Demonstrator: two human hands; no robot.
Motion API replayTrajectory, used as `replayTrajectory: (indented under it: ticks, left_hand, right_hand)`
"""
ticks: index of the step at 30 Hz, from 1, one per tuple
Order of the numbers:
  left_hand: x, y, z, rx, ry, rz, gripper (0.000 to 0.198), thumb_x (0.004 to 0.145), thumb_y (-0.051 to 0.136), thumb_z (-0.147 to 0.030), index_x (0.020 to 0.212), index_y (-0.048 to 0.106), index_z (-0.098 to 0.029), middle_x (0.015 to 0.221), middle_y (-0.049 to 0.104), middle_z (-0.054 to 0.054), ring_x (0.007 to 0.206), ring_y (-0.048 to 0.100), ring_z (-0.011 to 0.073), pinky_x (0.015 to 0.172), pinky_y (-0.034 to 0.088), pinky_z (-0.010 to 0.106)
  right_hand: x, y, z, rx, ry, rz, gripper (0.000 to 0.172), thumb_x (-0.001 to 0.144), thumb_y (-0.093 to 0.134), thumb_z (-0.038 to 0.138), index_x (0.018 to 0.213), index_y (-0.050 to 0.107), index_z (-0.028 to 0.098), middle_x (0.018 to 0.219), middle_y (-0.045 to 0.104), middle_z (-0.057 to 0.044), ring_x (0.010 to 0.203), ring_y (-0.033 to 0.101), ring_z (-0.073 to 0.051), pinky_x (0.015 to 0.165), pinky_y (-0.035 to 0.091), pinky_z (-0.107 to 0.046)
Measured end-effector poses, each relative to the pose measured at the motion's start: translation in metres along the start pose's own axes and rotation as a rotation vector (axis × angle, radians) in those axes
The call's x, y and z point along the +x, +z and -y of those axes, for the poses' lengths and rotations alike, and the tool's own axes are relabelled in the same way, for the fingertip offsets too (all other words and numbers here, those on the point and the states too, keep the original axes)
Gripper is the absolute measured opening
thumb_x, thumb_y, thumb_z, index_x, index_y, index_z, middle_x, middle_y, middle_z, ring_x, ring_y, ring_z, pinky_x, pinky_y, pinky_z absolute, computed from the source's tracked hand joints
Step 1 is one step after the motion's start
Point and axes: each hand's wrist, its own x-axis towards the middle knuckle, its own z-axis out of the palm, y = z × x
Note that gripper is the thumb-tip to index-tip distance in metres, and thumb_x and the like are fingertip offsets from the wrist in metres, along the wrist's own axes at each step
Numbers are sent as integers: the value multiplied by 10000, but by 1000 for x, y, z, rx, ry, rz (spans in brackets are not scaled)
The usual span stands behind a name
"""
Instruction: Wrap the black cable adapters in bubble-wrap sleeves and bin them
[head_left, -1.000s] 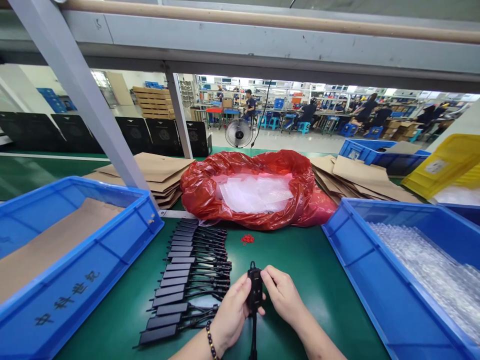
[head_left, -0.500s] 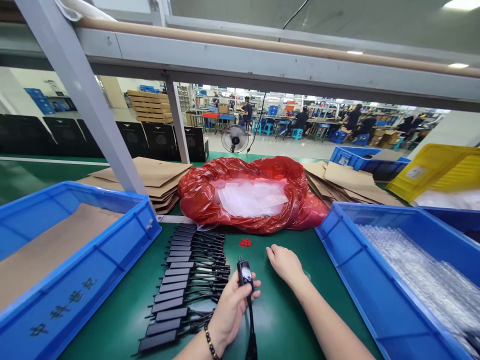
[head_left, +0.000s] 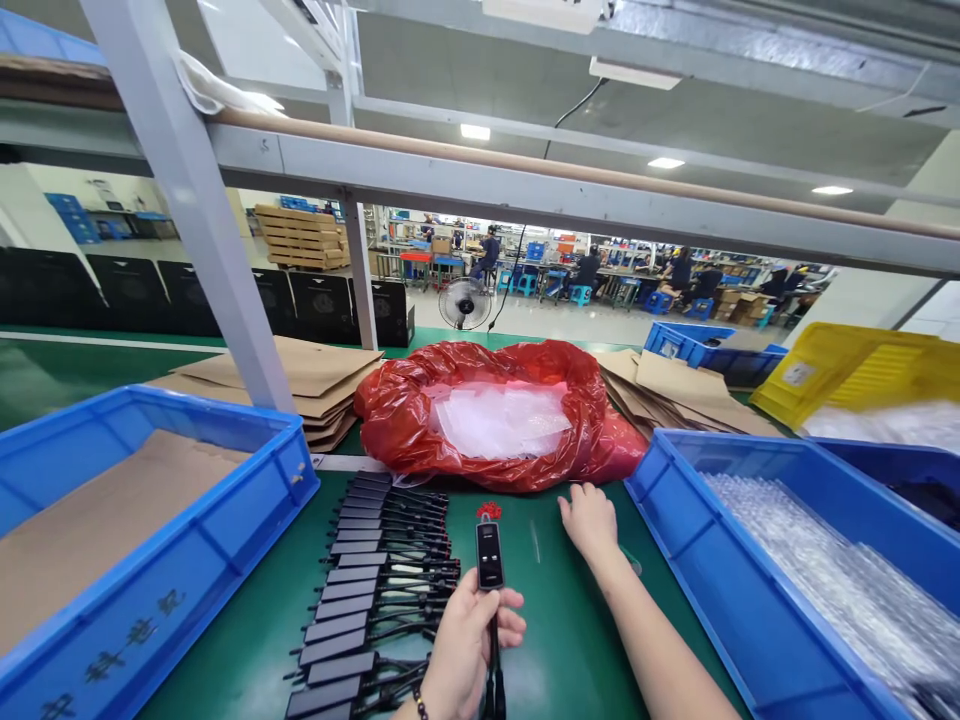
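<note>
My left hand (head_left: 469, 645) is closed around a black inline controller (head_left: 490, 555) on a black cable, held upright above the green bench. My right hand (head_left: 590, 518) is stretched forward, resting on the bench just in front of the red plastic bag (head_left: 405, 405); its fingertips are turned away from me. The red bag holds clear plastic sleeves (head_left: 502, 420). A row of several identical black controllers (head_left: 367, 580) with cables lies on the bench left of my left hand. A small heap of red bits (head_left: 489, 510) sits just beyond the held controller.
A blue bin (head_left: 225, 520) with a cardboard sheet stands on the left; a blue bin (head_left: 675, 500) of clear bubble bags on the right. Flat cardboard stacks (head_left: 315, 365) and a yellow crate (head_left: 847, 370) lie behind. A slanted grey post (head_left: 195, 200) rises left. People work far behind.
My right hand let go of the controller and reached forward to the front of the red bag. My left hand keeps the controller, now turned face up. The view has tilted upward.
</note>
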Motion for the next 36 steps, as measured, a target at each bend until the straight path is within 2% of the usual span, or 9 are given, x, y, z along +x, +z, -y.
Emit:
replayTrajectory:
  ticks: [4,7,10,17,21,26,29,32,36]
  left_hand:
    - [2,-2,1,32,44,9,272,699,647,-306,849,467,-167,683,615,15,476,497,74,374,371,154]
    - [3,-4,-1,60,47,-1,299,685,648,-332,859,470,-167,690,608,13,461,483,71,319,311,134]
    - [4,-4,-2,71,36,13,332,668,649,-371,860,479,-160,691,605,16,454,482,75,306,310,138]
    - [5,-5,-1,46,38,15,300,677,625,-332,853,476,-142,731,630,40,474,489,67,358,352,146]
    - [3,-5,1,44,26,23,300,682,616,-319,877,470,-143,734,632,43,477,487,70,346,339,144]
    - [3,-3,0,49,35,32,333,671,630,-341,885,465,-146,722,619,31,478,485,75,327,350,144]
    - [3,-3,-1,47,40,34,360,656,645,-357,887,462,-150,711,613,23,478,489,77,319,354,143]
    - [2,-3,-2,47,39,37,376,647,655,-381,873,461,-153,699,606,15,471,490,77,308,351,141]
    - [-1,-2,-5,50,46,70,378,658,653,-400,869,462,-150,721,615,24,475,499,75,330,388,148]
  right_hand:
    - [30,-19,37,79,-292,-188,299,896,322,208,947,609,142,976,559,-112,917,487,-218,805,342,-311]
    - [55,-21,68,110,-407,-191,291,838,414,154,1079,576,174,1121,522,-109,984,450,-226,823,331,-315]
    - [73,-16,83,132,-439,-159,276,796,458,112,1011,618,181,1121,539,-109,969,460,-226,802,340,-312]
    - [64,-7,61,238,-372,-123,242,855,397,172,887,637,164,889,606,-67,844,536,-165,747,373,-233]
    - [52,-12,55,300,-327,-108,266,777,475,175,1011,598,156,983,601,-67,895,540,-174,789,381,-236]
    - [60,-21,78,357,-208,-125,398,805,479,331,1114,533,87,1125,531,-170,1095,433,-279,931,295,-361]
    - [71,-21,94,419,-166,-28,383,746,572,364,1015,579,92,1000,592,-182,998,512,-294,850,353,-377]
    - [80,-21,98,540,-127,49,153,721,581,237,791,615,105,796,635,-154,834,584,-257,754,389,-340]
    - [76,-28,78,794,-75,-21,177,770,500,261,669,576,136,725,631,-112,778,581,-220,715,394,-303]
